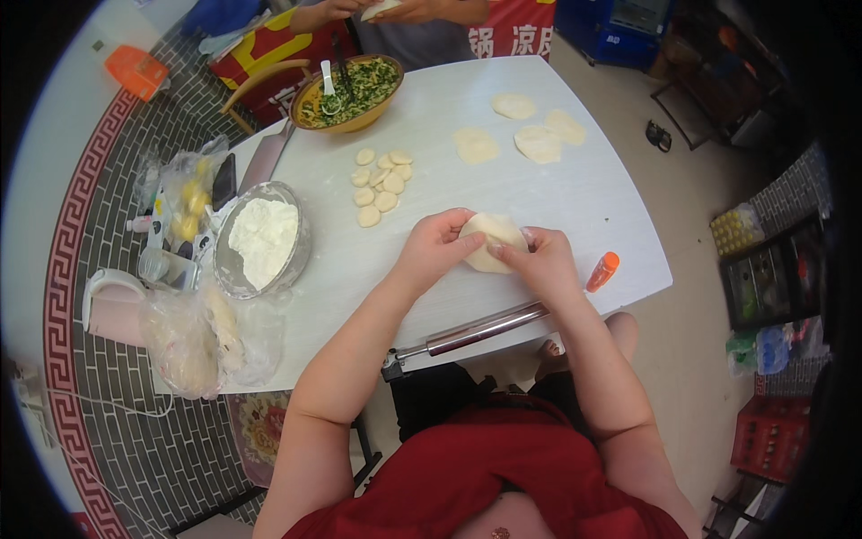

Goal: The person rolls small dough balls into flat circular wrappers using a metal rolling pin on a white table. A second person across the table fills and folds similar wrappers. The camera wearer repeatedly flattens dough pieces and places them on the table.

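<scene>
A round, flattened dough wrapper [495, 259] is held between my left hand [438, 242] at its left edge and my right hand [542, 256] at its right edge, both thumbs on top. A metal rolling pin [488, 328] lies on the table just below my hands. Beyond them, several rolled wrappers [537, 144] lie flat, two of them overlapping. Several small dough discs [385, 201] sit in a group to the left of these. An orange-capped tube [603, 271] lies to the right of my right hand.
A metal bowl of flour [304, 252], a cleaver [264, 158] and plastic bags [178, 343] occupy the left side of the white table [431, 168]. At the far edge stands a bowl of chopped green filling [367, 121] with a spoon. Across the table, a person's hands [411, 10] hold dough.
</scene>
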### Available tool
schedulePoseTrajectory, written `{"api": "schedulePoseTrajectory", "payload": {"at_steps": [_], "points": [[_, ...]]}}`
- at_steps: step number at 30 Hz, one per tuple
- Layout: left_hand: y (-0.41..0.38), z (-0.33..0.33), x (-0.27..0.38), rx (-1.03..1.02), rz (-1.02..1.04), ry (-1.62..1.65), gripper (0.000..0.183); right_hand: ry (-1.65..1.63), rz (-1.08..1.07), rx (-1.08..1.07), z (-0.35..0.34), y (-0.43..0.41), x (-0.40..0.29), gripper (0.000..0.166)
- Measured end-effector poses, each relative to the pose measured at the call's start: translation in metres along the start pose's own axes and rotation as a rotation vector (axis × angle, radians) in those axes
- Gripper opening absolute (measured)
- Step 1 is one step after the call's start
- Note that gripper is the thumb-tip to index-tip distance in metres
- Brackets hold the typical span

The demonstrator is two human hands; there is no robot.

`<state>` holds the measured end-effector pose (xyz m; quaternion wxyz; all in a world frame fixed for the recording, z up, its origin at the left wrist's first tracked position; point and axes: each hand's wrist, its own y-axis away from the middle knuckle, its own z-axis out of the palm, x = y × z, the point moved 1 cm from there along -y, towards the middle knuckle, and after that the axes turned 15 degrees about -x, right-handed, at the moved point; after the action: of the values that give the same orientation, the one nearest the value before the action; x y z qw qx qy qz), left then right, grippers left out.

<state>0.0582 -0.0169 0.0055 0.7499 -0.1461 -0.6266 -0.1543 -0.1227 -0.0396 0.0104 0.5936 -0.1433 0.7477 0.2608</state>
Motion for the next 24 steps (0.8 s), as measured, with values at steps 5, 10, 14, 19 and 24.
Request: {"api": "schedulePoseTrajectory", "payload": {"at_steps": [5,10,14,19,24], "points": [[-0.001,-0.006,-0.015,0.012,-0.081,-0.151,0.016,-0.026,-0.020,-0.081,-0.001,0.006,-0.009,0.023],[-0.003,-0.005,-0.019,0.051,-0.048,-0.230,0.017,-0.023,-0.021,-0.048,-0.003,-0.005,0.011,0.020],[-0.001,-0.003,-0.013,0.073,-0.094,0.000,0.016,-0.128,0.026,-0.023,0.001,0.000,0.000,0.019],[-0.001,-0.009,-0.016,0.066,-0.172,0.165,0.015,-0.417,0.069,-0.051,-0.003,-0.001,-0.004,0.021],[-0.003,-0.007,-0.022,0.057,-0.114,-0.052,0.012,-0.223,0.020,-0.095,-0.006,-0.003,0.008,0.020]]}}
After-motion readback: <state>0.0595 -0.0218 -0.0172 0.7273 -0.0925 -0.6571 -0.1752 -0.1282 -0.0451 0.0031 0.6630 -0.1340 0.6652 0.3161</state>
